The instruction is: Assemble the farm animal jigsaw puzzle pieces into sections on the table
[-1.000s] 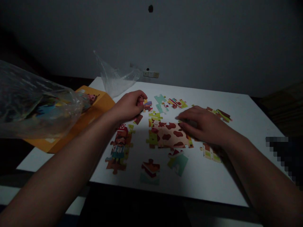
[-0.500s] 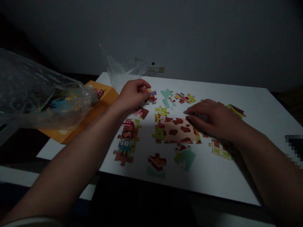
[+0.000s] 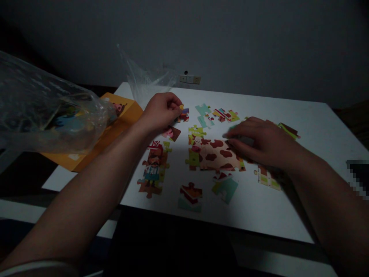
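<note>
My left hand [image 3: 164, 109] is beyond the farmer pieces, its thumb and forefinger closed on the edge of a purple, red and yellow puzzle piece [image 3: 183, 114]. My right hand [image 3: 256, 140] hovers low or rests by the upper right of the joined cow pieces [image 3: 219, 154], thumb and forefinger apart with nothing seen between them; its other fingers are partly hidden. A strip of joined pieces shows a farmer [image 3: 152, 171]. Just below my left hand lies a pink and brown piece [image 3: 172, 133].
Loose pieces lie around the white table [image 3: 230, 215]: a brown and mint one [image 3: 190, 197], a mint one [image 3: 226, 189], a fence one [image 3: 269, 179] and several at the back. An orange folder [image 3: 100, 150] and a clear plastic bag [image 3: 43, 115] with colourful contents stand left. Wall sockets [image 3: 189, 79] are behind.
The whole view has shifted slightly, with the table a little higher in the picture. My left fingertips have moved slightly at the purple and yellow piece. My right hand stays by the cow.
</note>
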`<state>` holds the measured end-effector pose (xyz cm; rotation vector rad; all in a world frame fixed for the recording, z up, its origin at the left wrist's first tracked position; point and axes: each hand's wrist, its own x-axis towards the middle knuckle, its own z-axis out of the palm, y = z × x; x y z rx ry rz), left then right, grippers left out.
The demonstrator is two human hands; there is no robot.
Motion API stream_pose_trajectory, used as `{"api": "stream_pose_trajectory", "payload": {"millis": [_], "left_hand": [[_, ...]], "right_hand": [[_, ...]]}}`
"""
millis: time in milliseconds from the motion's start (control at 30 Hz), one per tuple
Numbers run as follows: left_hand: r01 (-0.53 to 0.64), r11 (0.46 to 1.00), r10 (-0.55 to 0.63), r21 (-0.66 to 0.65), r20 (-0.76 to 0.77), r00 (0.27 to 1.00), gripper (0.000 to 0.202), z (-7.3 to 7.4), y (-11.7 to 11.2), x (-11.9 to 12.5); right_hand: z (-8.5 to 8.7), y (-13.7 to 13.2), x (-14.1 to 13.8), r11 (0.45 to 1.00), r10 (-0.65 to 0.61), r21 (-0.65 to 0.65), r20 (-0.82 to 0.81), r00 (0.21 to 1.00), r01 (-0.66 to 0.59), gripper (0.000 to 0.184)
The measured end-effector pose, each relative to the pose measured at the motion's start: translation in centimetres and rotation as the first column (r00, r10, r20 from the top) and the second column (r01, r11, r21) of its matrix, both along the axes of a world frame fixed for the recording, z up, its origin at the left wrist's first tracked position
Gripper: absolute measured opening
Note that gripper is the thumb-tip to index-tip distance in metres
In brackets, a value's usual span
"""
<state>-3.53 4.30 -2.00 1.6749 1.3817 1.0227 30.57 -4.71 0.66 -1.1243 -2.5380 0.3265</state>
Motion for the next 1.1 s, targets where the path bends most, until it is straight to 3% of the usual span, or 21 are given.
{"api": "stream_pose_trajectory", "payload": {"millis": [133, 200, 267, 367, 533, 600, 700, 767, 867, 933, 1033, 1100], "left_hand": [[-0.031, 0.999, 0.034, -0.031, 0.106, 0.994, 0.014, 0.6, -0.9, 0.8], [-0.042, 0.997, 0.051, -0.064, 0.145, 0.988, 0.013, 1.0, -1.3, 1.1], [-0.044, 0.994, 0.062, -0.100, 0.187, 0.980, 0.012, 1.2, -1.6, 1.3], [-0.032, 0.991, 0.062, -0.126, 0.247, 0.967, 0.012, 1.3, -1.8, 1.3], [-0.003, 0.992, 0.038, -0.130, 0.264, 0.964, 0.011, 1.5, -1.7, 1.3], [0.006, 0.993, 0.027, -0.122, 0.270, 0.962, 0.012, 1.6, -1.6, 1.3], [0.018, 0.993, 0.017, -0.119, 0.288, 0.958, 0.012, 1.7, -1.7, 1.2], [0.026, 0.992, 0.012, -0.125, 0.297, 0.955, 0.011, 1.7, -1.8, 1.2], [0.018, 0.993, 0.019, -0.114, 0.314, 0.949, 0.011, 1.4, -1.5, 1.2], [-0.011, 0.996, 0.040, -0.089, 0.322, 0.946, 0.012, 1.3, -1.1, 1.1], [-0.077, 0.996, 0.090, -0.055, 0.317, 0.944, 0.011, 1.3, -0.5, 0.9], [-0.131, 0.990, 0.142, -0.054, 0.313, 0.939, 0.011, 1.5, -0.2, 0.7]], "right_hand": [[2.4, -3.4, -3.3, 0.982, 0.175, -0.074, 0.001, 0.985, -0.175, 0.020], [3.3, -5.8, -6.1, 0.964, 0.264, -0.042, 0.062, 0.963, -0.262, 0.017], [3.4, -8.1, -8.9, 0.933, 0.353, 0.001, 0.181, 0.918, -0.359, 0.021], [2.5, -10.1, -11.8, 0.933, 0.356, -0.065, 0.305, 0.883, -0.354, 0.043], [1.5, -10.4, -12.6, 0.922, 0.382, -0.085, 0.369, 0.847, -0.378, 0.013], [1.6, -10.2, -12.6, 0.913, 0.403, -0.086, 0.356, 0.843, -0.400, 0.011], [1.5, -9.6, -12.4, 0.891, 0.444, -0.198, 0.203, 0.873, -0.407, 0.017], [1.0, -9.0, -12.0, 0.846, 0.461, -0.328, 0.057, 0.885, -0.420, 0.019], [0.3, -7.6, -10.7, 0.810, 0.384, -0.411, -0.168, 0.908, -0.419, 0.017], [0.2, -6.5, -9.5, 0.859, 0.254, -0.371, -0.288, 0.923, -0.352, 0.015], [0.5, -4.8, -8.0, 0.944, -0.023, -0.313, -0.370, 0.929, -0.101, 0.015], [0.4, -3.8, -7.3, 0.960, -0.203, -0.261, -0.418, 0.885, 0.096, 0.017]]}}
